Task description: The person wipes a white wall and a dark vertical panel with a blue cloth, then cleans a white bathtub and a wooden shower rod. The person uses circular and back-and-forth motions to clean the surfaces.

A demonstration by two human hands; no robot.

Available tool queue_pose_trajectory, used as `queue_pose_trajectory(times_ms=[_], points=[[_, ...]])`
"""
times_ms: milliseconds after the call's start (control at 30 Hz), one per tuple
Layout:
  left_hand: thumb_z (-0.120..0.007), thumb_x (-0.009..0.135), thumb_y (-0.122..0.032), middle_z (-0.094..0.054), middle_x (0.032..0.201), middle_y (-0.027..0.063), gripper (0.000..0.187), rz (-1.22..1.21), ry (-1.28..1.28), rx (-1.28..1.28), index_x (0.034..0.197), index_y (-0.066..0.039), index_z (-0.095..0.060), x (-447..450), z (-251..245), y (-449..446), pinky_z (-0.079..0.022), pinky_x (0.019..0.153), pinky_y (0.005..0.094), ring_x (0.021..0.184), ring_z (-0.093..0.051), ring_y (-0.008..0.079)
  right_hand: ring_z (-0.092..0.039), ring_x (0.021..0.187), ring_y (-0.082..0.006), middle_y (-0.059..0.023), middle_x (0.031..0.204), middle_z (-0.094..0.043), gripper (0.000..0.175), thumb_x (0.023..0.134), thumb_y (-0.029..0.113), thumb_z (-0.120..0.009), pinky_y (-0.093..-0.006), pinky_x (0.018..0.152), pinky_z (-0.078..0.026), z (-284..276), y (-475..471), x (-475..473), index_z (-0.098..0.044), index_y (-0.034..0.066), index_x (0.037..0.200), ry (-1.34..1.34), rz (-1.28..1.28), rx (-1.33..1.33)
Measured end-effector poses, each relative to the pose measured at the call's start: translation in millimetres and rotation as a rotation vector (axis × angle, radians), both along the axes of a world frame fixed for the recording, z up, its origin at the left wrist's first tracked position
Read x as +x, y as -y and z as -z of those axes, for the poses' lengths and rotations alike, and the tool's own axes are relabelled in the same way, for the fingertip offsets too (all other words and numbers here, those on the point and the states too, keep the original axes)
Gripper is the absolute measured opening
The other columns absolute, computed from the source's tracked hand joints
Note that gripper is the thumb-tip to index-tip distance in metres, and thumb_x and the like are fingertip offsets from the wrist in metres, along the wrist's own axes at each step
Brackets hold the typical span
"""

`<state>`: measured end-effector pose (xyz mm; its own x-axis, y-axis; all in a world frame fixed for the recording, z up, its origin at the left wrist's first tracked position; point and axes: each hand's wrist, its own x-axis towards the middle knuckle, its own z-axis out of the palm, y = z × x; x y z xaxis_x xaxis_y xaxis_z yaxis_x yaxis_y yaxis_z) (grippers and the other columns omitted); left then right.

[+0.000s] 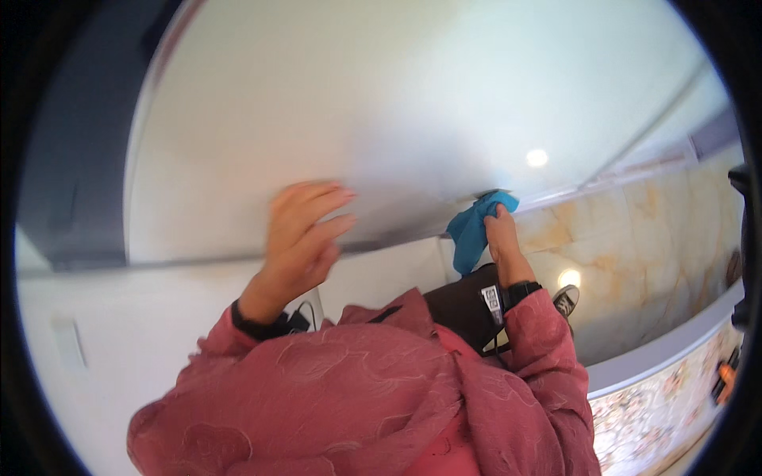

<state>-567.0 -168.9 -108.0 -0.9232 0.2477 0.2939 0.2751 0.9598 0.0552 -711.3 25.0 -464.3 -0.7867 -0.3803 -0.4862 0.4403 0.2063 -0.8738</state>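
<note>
A glossy white panel (357, 107) fills the space before me, with a lamp's reflection on it. My right hand (503, 238) grips a blue cloth (476, 229) at the panel's lower right edge; part of the cloth hangs down to the left of the hand. My left hand (303, 238) is slightly blurred in front of the panel's lower left part, its fingers apart and nothing in them. Whether its fingertips touch the panel cannot be told. Both wrists bear black bands below the red sleeves.
A glossy marble-patterned floor (613, 238) lies at the right, with a shoe (565, 299) on it. A pale ledge (661, 363) curves over a floral surface at the lower right. A dark panel (83, 154) stands at the far left, above a white surface (149, 327).
</note>
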Motion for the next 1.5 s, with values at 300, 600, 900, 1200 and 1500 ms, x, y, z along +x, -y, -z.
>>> queue_pose_trajectory(times_ms=[300, 600, 900, 1200, 1500], points=[[-0.072, 0.085, -0.019, -0.051, 0.136, 0.0118, 0.057, -0.399, 0.575, 0.656, 0.136, -0.012, -0.047, 96.6, 180.0, -8.7, -0.045, 0.097, 0.0418, 0.116, -0.056, 0.0324, -0.058, 0.107, -0.0189, -0.0099, 0.119, -0.062, 0.053, 0.084, -0.006, -0.047, -0.0287, 0.098, -0.043, -64.8, 11.5, 66.3, -0.052, 0.0026, 0.136, 0.093, -0.584, -0.255], [-0.075, 0.076, -0.015, -0.061, 0.110, 0.0158, 0.054, -0.409, 0.362, 1.079, 0.123, -0.003, -0.050, 82.4, 292.0, -12.0, -0.050, 0.086, 0.0373, 0.101, -0.061, 0.0267, -0.056, 0.115, -0.0211, -0.0121, 0.127, -0.059, 0.053, 0.089, 0.003, -0.056, -0.0296, 0.102, -0.040, -70.8, 19.4, 70.6, -0.045, 0.0011, 0.141, -0.067, -0.829, -0.291], [-0.074, 0.083, -0.014, -0.065, 0.100, 0.0086, 0.039, -0.792, -0.213, 1.217, 0.116, -0.001, -0.056, 153.4, 145.0, 7.1, -0.052, 0.082, 0.0323, 0.094, -0.062, 0.0153, -0.066, 0.106, -0.0197, -0.0129, 0.124, -0.066, 0.042, 0.092, 0.003, -0.054, -0.0319, 0.091, -0.050, -24.5, 2.5, 57.6, -0.056, 0.0044, 0.133, -0.277, -1.008, -0.086], [-0.080, 0.076, -0.006, -0.061, 0.089, 0.0003, 0.033, -0.820, -1.143, 0.340, 0.100, -0.004, -0.057, 192.4, -67.4, -5.8, -0.051, 0.073, 0.0257, 0.082, -0.058, 0.0078, -0.067, 0.102, -0.0208, -0.0110, 0.122, -0.064, 0.040, 0.091, 0.002, -0.052, -0.0308, 0.075, -0.056, -26.8, 8.6, 50.2, -0.058, 0.0069, 0.131, -0.086, -1.077, -0.083], [-0.063, 0.072, -0.010, -0.060, 0.118, 0.0041, 0.009, -0.894, -0.707, -0.628, 0.080, -0.015, -0.063, 173.2, 10.3, 41.6, -0.034, 0.089, 0.0500, 0.127, -0.048, 0.0247, -0.066, 0.103, -0.0199, -0.0098, 0.122, -0.064, 0.040, 0.092, 0.001, -0.051, -0.0317, 0.080, -0.056, -43.7, 10.6, 45.5, -0.057, 0.0052, 0.132, -0.128, -1.143, -0.031]])
